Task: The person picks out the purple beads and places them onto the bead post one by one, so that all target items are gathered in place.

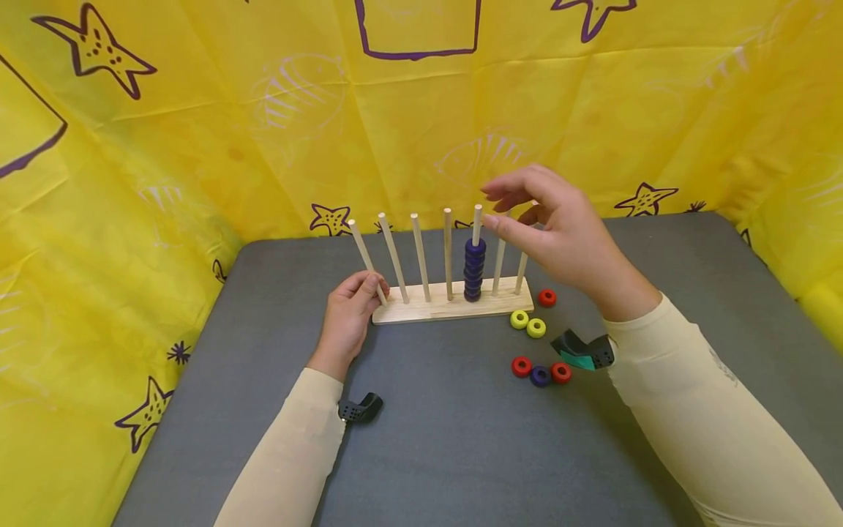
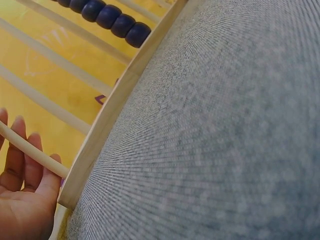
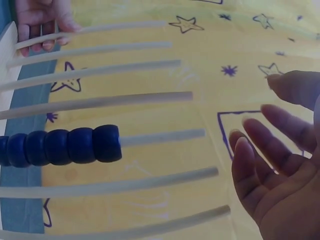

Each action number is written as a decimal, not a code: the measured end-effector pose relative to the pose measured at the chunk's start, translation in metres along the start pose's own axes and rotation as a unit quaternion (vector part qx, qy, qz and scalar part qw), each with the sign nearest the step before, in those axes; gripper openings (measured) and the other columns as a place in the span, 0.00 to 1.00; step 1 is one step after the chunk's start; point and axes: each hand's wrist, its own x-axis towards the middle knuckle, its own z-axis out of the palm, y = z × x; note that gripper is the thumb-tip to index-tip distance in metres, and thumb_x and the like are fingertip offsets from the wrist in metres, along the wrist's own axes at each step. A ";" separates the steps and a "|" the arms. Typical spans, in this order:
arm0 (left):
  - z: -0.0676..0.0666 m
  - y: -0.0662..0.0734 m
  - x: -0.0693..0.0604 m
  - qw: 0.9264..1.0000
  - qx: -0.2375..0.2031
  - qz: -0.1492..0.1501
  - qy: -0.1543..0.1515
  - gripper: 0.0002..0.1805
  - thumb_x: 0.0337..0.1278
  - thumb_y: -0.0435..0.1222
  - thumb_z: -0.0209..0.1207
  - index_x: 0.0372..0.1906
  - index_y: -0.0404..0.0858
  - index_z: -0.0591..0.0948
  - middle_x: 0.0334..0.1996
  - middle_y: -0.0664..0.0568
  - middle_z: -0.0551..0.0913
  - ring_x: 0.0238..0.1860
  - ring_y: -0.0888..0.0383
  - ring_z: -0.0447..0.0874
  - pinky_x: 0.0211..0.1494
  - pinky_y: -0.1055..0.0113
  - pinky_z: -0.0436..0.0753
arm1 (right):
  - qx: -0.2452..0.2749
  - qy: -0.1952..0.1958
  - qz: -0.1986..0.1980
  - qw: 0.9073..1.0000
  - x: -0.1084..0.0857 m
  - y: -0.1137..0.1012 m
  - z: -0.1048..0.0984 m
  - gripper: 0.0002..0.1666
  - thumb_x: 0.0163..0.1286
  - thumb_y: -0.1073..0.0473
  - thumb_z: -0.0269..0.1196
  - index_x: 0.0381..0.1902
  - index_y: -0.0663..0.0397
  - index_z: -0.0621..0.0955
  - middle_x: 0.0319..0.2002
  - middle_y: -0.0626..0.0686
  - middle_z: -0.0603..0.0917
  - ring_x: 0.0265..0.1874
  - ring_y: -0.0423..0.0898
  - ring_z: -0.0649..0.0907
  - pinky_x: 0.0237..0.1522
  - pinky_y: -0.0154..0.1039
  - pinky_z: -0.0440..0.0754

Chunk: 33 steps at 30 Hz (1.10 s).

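Observation:
A pale wooden rack with several upright pegs stands on the grey table. My left hand holds the leftmost peg near its foot, thumb in front and fingers behind. Dark blue beads are stacked on one peg right of the middle, and that peg's bare tip sticks out above them. Beside this tip is my right hand, its fingers loosely bent and apart. In the right wrist view the right hand has nothing between fingers and thumb. The other pegs carry no beads.
Right of the rack lie a red bead and two yellow beads. Nearer to me, a loose blue bead sits between two red beads. A yellow patterned cloth hangs behind the table.

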 end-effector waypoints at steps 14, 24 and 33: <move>0.001 -0.001 0.000 1.000 -0.010 0.003 0.001 0.23 0.85 0.35 0.59 0.55 0.13 0.74 0.42 0.46 0.84 0.49 0.52 0.84 0.58 0.59 0.84 | 0.068 -0.013 0.003 0.998 -0.023 0.011 -0.012 0.15 0.80 0.71 0.63 0.61 0.65 0.84 0.55 0.57 0.85 0.54 0.52 0.83 0.53 0.36 0.83; 0.001 0.000 0.000 1.000 -0.008 0.000 0.005 0.21 0.85 0.36 0.59 0.54 0.15 0.76 0.43 0.46 0.84 0.49 0.52 0.84 0.59 0.58 0.84 | 0.123 -0.020 0.010 0.992 -0.042 0.027 -0.019 0.18 0.90 0.63 0.52 0.62 0.67 0.84 0.55 0.62 0.87 0.51 0.57 0.84 0.47 0.39 0.83; 0.001 0.000 0.000 1.000 -0.015 0.001 0.003 0.09 0.84 0.36 0.60 0.44 0.36 0.86 0.43 0.44 0.84 0.49 0.51 0.84 0.59 0.58 0.84 | 0.181 -0.049 0.005 0.982 -0.065 0.047 -0.018 0.21 0.91 0.62 0.48 0.65 0.70 0.82 0.54 0.64 0.86 0.50 0.55 0.84 0.46 0.38 0.84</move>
